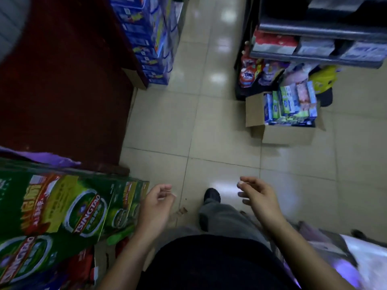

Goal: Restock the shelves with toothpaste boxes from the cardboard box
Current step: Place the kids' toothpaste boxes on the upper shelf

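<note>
Left hand (156,206), right hand (258,197) loosely curled, empty | cartons (62,208) TSINGTAO | pouch (248,77) OMO

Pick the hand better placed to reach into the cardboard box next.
Right, probably. The cardboard box sits on the floor ahead, on the side of the right hand; the left hand hangs by the green beer cases, farther across. Both hold nothing.

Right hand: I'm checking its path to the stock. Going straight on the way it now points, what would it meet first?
Probably nothing near: the right hand aims forward-left over floor tiles, so the way looks free. The cardboard box lies right of that line, though depth is unclear.
</note>
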`<state>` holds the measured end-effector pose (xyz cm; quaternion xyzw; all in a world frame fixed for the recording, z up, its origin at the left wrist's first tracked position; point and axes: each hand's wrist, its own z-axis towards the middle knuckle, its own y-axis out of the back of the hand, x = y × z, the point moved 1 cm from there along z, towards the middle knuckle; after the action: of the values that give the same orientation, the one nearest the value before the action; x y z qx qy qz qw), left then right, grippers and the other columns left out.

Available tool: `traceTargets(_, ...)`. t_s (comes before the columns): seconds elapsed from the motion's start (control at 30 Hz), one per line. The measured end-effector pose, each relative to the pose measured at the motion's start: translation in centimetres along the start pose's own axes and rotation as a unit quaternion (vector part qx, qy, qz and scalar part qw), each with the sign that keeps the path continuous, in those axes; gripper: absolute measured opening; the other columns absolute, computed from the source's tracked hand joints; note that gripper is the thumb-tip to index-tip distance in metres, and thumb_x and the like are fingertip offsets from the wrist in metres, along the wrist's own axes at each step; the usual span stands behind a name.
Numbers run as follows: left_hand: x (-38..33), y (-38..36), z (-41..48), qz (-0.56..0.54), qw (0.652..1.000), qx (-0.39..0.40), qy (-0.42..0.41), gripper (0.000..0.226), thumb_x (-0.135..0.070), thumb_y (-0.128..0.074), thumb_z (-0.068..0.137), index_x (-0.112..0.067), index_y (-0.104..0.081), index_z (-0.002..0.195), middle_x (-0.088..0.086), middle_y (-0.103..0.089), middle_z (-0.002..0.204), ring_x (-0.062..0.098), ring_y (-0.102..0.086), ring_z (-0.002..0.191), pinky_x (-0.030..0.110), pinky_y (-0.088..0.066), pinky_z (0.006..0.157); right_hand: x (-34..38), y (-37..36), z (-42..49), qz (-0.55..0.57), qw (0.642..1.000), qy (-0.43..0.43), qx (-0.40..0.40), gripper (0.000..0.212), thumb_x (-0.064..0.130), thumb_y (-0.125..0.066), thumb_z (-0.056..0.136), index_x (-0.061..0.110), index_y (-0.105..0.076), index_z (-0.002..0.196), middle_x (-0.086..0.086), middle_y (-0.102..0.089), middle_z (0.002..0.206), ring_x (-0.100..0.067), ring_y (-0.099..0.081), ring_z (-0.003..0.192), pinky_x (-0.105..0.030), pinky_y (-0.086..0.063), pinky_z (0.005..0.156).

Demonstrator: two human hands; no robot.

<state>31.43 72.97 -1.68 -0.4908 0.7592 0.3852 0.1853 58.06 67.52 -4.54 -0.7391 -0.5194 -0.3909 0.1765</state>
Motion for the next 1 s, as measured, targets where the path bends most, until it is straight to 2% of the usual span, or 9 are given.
traceTargets(0.23, -11.6, -4.3, 7.7, 0.011, 0.999, 0.025, -0.02, 0.013, -0.019, -0.067, 0.096, -0.031, -0.067, 0.1, -0.004, -0.071, 0.098, 0.017, -0.069, 0.094, 0.029, -0.052, 0.08, 10.2, 1.4, 9.9, -0.014, 1.0, 0.002, -0.018, 0.011, 0.028, -0.069, 0.093, 0.029, -0.07, 0.104, 0.006, -0.074, 0.093, -0.017, -0.072, 0.089, -0.039, -0.055, 0.087)
traceTargets(0.33, -16.1, -6.7, 12.2, 0.018, 0.999, 0.045, -0.024, 0.014, -0.017, -0.067, 0.095, -0.03, -0.067, 0.099, -0.001, -0.071, 0.098, 0.021, -0.069, 0.096, 0.037, -0.055, 0.087, 13.1, 2.5, 13.8, -0.011, 0.999, 0.005, -0.036, 0.011, 0.032, -0.071, 0.09, 0.032, -0.071, 0.101, 0.006, -0.074, 0.092, -0.015, -0.072, 0.09, -0.038, -0.056, 0.086)
traceTargets(0.43, -20.9, -9.6, 17.1, 0.033, 0.996, 0.073, -0.032, 0.014, -0.018, -0.068, 0.095, -0.032, -0.067, 0.098, -0.004, -0.071, 0.1, 0.018, -0.069, 0.094, 0.034, -0.055, 0.087, 15.7, 4.0, 17.5, 0.001, 0.998, -0.008, -0.067, 0.011, 0.031, -0.072, 0.09, 0.032, -0.071, 0.1, 0.005, -0.075, 0.094, -0.016, -0.071, 0.093, -0.035, -0.054, 0.085)
traceTargets(0.57, -27.6, -14.3, 23.7, 0.039, 0.991, 0.12, -0.052, 0.014, -0.012, -0.067, 0.095, -0.026, -0.067, 0.099, 0.002, -0.071, 0.097, 0.021, -0.07, 0.091, 0.036, -0.053, 0.09, 18.4, 6.5, 21.2, 0.049, 0.988, -0.033, -0.142, 0.009, 0.015, -0.07, 0.093, 0.021, -0.071, 0.1, -0.005, -0.074, 0.091, -0.022, -0.07, 0.086, -0.029, -0.052, 0.076)
traceTargets(0.67, -32.1, -18.4, 26.6, 0.055, 0.982, 0.164, -0.081, 0.018, -0.007, -0.066, 0.095, -0.025, -0.067, 0.096, -0.001, -0.069, 0.088, 0.006, -0.066, 0.077, 0.023, -0.05, 0.077, 19.3, 8.9, 22.3, 0.078, 0.978, -0.057, -0.185, 0.009, 0.006, -0.069, 0.093, 0.014, -0.071, 0.098, -0.009, -0.072, 0.09, -0.025, -0.066, 0.084, -0.033, -0.051, 0.077)
traceTargets(0.7, -33.4, -19.8, 27.1, 0.059, 0.978, 0.179, -0.086, 0.018, -0.006, -0.065, 0.094, -0.024, -0.067, 0.096, -0.001, -0.069, 0.085, 0.006, -0.065, 0.074, 0.024, -0.049, 0.076, 19.4, 9.7, 22.5, 0.086, 0.975, -0.062, -0.197, 0.01, 0.004, -0.068, 0.093, 0.012, -0.071, 0.098, -0.01, -0.072, 0.091, -0.025, -0.065, 0.084, -0.034, -0.051, 0.08)
traceTargets(0.8, -36.2, -23.9, 28.1, 0.075, 0.97, 0.213, -0.088, 0.012, -0.015, -0.069, 0.088, -0.023, -0.068, 0.097, 0.002, -0.068, 0.086, 0.022, -0.068, 0.08, 0.034, -0.051, 0.081, 19.6, 12.6, 22.8, 0.101, 0.964, -0.076, -0.234, 0.01, 0.002, -0.067, 0.093, 0.007, -0.071, 0.102, -0.013, -0.072, 0.093, -0.025, -0.065, 0.086, -0.033, -0.051, 0.079)
traceTargets(0.9, -37.9, -28.1, 28.6, 0.099, 0.965, 0.223, -0.098, 0.013, -0.021, -0.069, 0.083, -0.026, -0.07, 0.095, 0.0, -0.07, 0.086, 0.021, -0.069, 0.078, 0.032, -0.051, 0.074, 19.5, 16.2, 24.1, 0.109, 0.955, -0.082, -0.265, 0.01, -0.002, -0.067, 0.092, -0.001, -0.07, 0.102, -0.017, -0.071, 0.089, -0.026, -0.064, 0.081, -0.029, -0.049, 0.071)
traceTargets(1.0, -38.3, -33.4, 28.8, 0.112, 0.964, 0.22, -0.103, 0.021, -0.01, -0.071, 0.089, -0.03, -0.069, 0.091, -0.001, -0.07, 0.085, 0.018, -0.066, 0.075, 0.024, -0.048, 0.068, 19.2, 20.5, 26.8, 0.101, 0.952, -0.091, -0.273, 0.012, -0.006, -0.068, 0.09, -0.007, -0.068, 0.102, -0.026, -0.069, 0.096, -0.03, -0.064, 0.087, -0.042, -0.049, 0.084)
